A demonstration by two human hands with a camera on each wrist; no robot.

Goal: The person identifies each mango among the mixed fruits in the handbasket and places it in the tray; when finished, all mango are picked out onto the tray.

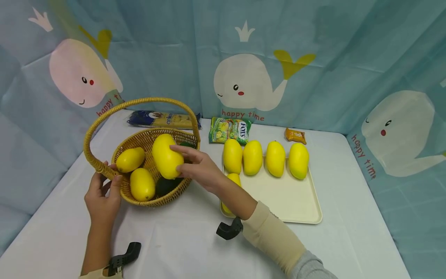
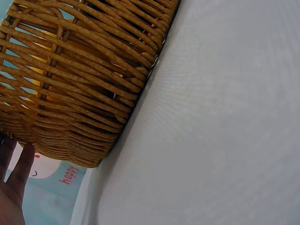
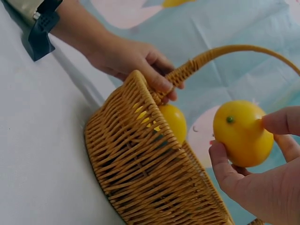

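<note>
My right hand (image 1: 202,167) holds a yellow mango (image 1: 166,157) between thumb and fingers, over the wicker basket (image 1: 189,137). In the right wrist view the mango's green stem end (image 3: 230,120) faces the camera. At the basket's left side, my left hand (image 1: 103,195) grips the rim where the arched handle (image 1: 91,153) joins it. Inside the basket lie two yellow fruits, one at the back left (image 1: 130,159) and a mango (image 1: 142,185) in front, plus dark green fruit (image 1: 167,187) partly hidden by the held mango.
A cream tray (image 1: 282,197) on the right bears several mangoes (image 1: 252,157); my right forearm partly covers one (image 1: 234,179). Along the back lie a pasta packet (image 1: 163,119), a green FOX'S candy bag (image 1: 230,130) and a small orange packet (image 1: 295,136). A whale-print curtain surrounds the white table.
</note>
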